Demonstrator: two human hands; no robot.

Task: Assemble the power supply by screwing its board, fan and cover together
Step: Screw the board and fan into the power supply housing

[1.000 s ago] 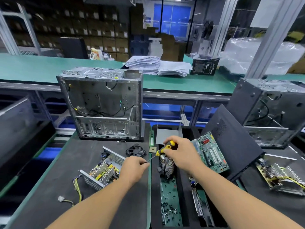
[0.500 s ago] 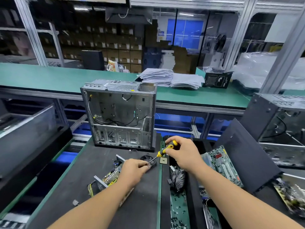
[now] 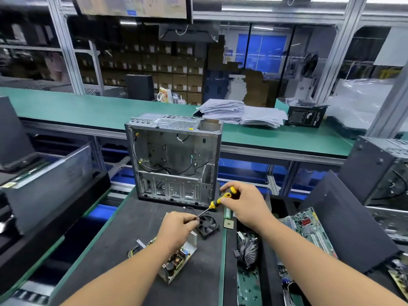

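Observation:
The open power supply [image 3: 176, 260], a metal tray with its board inside, lies on the dark mat under my left forearm. A small black fan [image 3: 208, 225] rests just beyond it. My right hand [image 3: 245, 206] grips the yellow-and-black handle of a screwdriver [image 3: 217, 202]. The shaft slants down to the left, and my left hand [image 3: 177, 228] pinches its tip above the fan. Whether a screw sits at the tip is hidden by the fingers.
An empty computer case [image 3: 174, 160] stands upright behind the hands. A round heatsink fan [image 3: 247, 250] and a green tray of loose screws [image 3: 248, 288] lie right of the mat. A motherboard [image 3: 313, 230] leans on a black panel [image 3: 348, 221]. Paper stacks [image 3: 240, 113] sit on the green bench.
The view has tilted up, so the hands and parts sit lower in frame. Both hands keep holding the screwdriver between them and now hover nearer the fan.

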